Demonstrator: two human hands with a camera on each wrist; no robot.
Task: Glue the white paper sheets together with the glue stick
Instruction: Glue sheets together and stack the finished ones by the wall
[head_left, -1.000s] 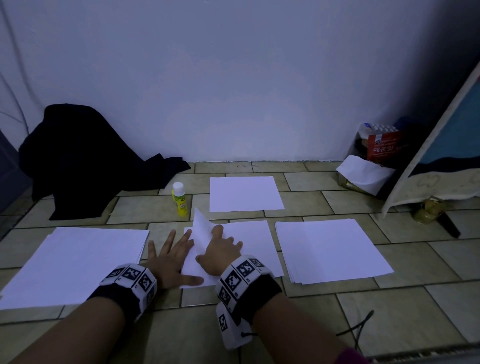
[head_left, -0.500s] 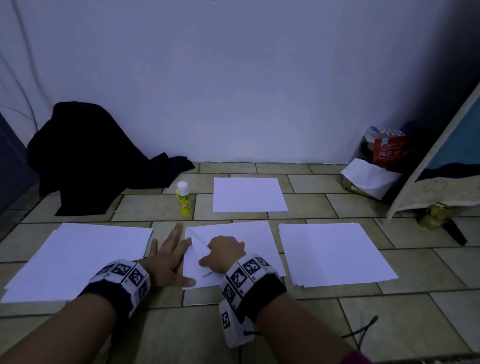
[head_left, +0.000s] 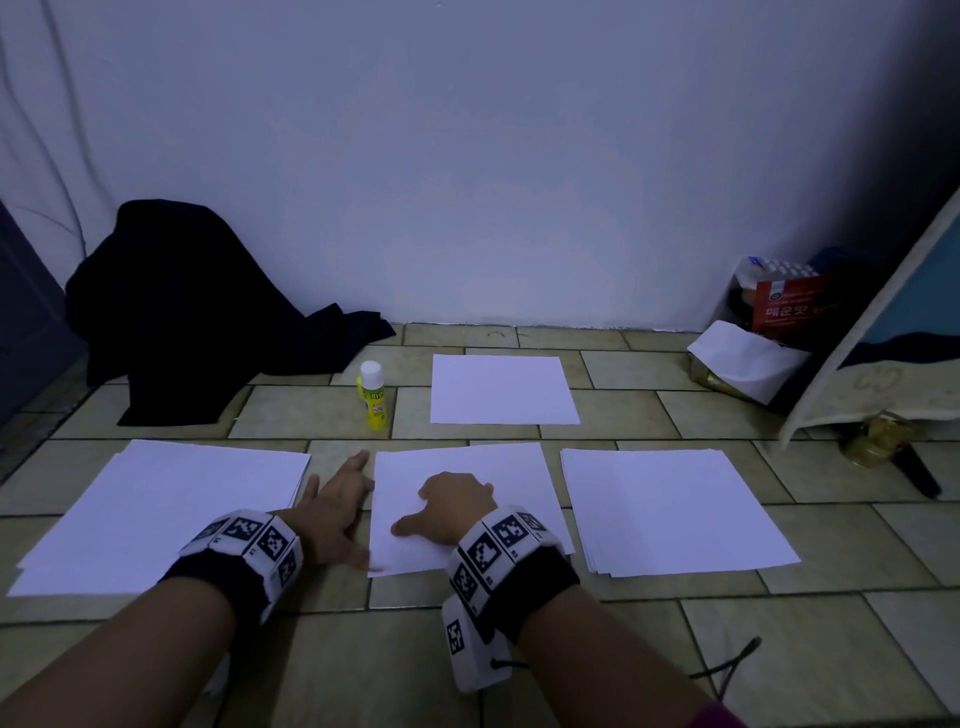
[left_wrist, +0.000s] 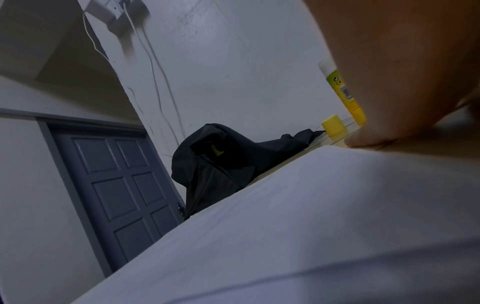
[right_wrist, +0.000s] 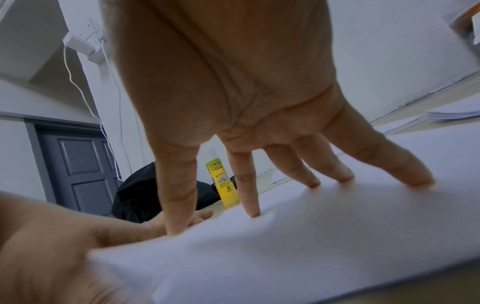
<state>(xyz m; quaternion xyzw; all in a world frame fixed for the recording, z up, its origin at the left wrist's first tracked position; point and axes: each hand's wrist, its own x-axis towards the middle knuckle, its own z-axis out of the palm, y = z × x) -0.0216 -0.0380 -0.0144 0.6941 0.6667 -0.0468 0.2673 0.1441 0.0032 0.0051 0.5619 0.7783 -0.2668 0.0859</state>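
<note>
Nearest the person, on the tiled floor (head_left: 810, 618), the right hand (head_left: 452, 506) presses down on the middle paper sheet (head_left: 514, 470). In the right wrist view its fingers (right_wrist: 250, 197) are spread and nearly straight, their tips planted on the white surface; this grip is loose and extended, closed round nothing. The sheet is plain white, unmarked, and lies flat, with its near left corner lifted a little. The left hand (head_left: 332, 512) lies flat on the floor just beside the sheet's left edge, fingers straight and fanned, thumb at the near left corner; it clasps nothing.

To the left sits a larger stack of white paper (head_left: 166, 514), to the right another stack (head_left: 675, 512) with slightly offset edges. Between and beyond them stands the glue stick (head_left: 373, 397), upright, with a yellow body, printed label and white top, near the left hand's fingertips but apart from them. The left wrist view shows a small yellow cap (left_wrist: 333, 125) on the floor beside it. A single white sheet (head_left: 501, 389) lies further back, to the right of the glue stick.

Against the wall rests a dark cloth heap (head_left: 197, 322) at left and a red packet (head_left: 787, 309) in the right corner
</note>
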